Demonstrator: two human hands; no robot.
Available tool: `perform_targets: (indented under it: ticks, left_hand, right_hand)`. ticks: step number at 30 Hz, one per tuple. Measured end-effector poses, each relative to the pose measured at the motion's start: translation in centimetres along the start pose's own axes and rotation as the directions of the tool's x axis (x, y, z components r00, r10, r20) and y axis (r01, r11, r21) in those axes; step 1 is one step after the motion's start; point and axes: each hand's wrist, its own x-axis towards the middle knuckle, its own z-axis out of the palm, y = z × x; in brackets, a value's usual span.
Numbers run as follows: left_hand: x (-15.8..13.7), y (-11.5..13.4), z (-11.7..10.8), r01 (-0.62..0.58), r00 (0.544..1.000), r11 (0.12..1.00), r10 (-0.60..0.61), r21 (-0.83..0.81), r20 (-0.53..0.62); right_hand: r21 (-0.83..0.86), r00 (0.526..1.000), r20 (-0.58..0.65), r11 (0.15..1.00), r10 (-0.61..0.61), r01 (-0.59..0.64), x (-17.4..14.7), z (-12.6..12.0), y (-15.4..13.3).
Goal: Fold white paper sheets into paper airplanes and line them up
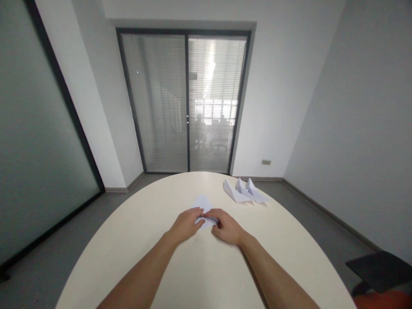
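On my feed the white paper is lying on the round cream table, with one corner pointing away from the wearer and its middle being partly hidden by fingers. The left hand is resting at the paper's left side, fingertips touching it and thumb standing apart from them; whether it is pinching the paper, I am unable to tell. The right hand is covering the paper's right side, fingers bending over it and thumb standing apart, nearer the wearer; I cannot tell whether it is gripping either. The fingertips of both hands are nearly meeting over the paper.

Beyond the paper and to its right, I am seeing three folded paper shapes standing close together, their pointed tips rising. Well beyond the paper, glass doors with blinds are filling a dark frame, and right of those, also beyond the paper, a small wall plate is showing. Far to the paper's left, a frosted panel is rising. Far to the paper's right and nearer the wearer, a black object is showing above something red; I cannot tell what they are.
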Motion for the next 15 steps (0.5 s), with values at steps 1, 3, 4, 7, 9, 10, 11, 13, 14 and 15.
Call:
perform_targets:
  ticks: [1,3,4,7,9,10,11,13,14,15]
  left_hand:
    - [0.06,-0.04,0.01,0.001,1.0,1.0,-0.001,0.003,-0.003]
    - [0.19,-0.03,-0.01,-0.003,1.0,1.0,0.003,0.028,-0.016]
    - [0.26,0.03,-0.04,-0.005,1.0,0.999,0.006,0.047,-0.023]
    - [0.36,0.28,-0.12,-0.019,0.999,0.996,0.022,0.09,-0.029]
    - [0.28,0.44,-0.11,-0.032,0.999,0.995,0.035,0.1,-0.032]
    - [0.2,0.5,-0.1,-0.041,0.998,0.994,0.044,0.103,-0.033]
    - [0.09,0.55,-0.08,-0.049,0.998,0.993,0.053,0.107,-0.033]
    - [-0.15,0.63,-0.1,-0.069,0.997,0.991,0.072,0.118,-0.022]
    - [-0.26,0.67,-0.13,-0.081,0.997,0.989,0.083,0.123,-0.01]
    - [-0.35,0.71,-0.18,-0.089,0.996,0.988,0.089,0.128,0.003]
  right_hand:
    - [-0.002,1.0,0.006,1.0,0.003,-0.003,0.02,0.01,-0.04]
    - [-0.009,1.0,0.011,1.0,0.02,-0.02,0.05,0.11,-0.02]
    - [-0.016,1.0,0.009,0.999,0.029,-0.029,0.06,0.18,0.02]
    - [-0.044,0.999,0.008,0.998,0.046,-0.046,0.07,0.37,0.2]
    - [-0.051,0.999,0.011,0.997,0.05,-0.049,0.08,0.37,0.23]
    - [-0.048,0.999,0.013,0.998,0.05,-0.049,0.08,0.33,0.2]
    - [-0.043,0.999,0.014,0.998,0.047,-0.046,0.08,0.27,0.14]
    - [-0.029,0.999,0.013,0.999,0.038,-0.038,0.1,0.15,0.01]
    - [-0.021,0.999,0.009,0.999,0.033,-0.033,0.12,0.11,-0.05]
    - [-0.015,1.0,0.004,0.999,0.029,-0.029,0.14,0.09,-0.09]
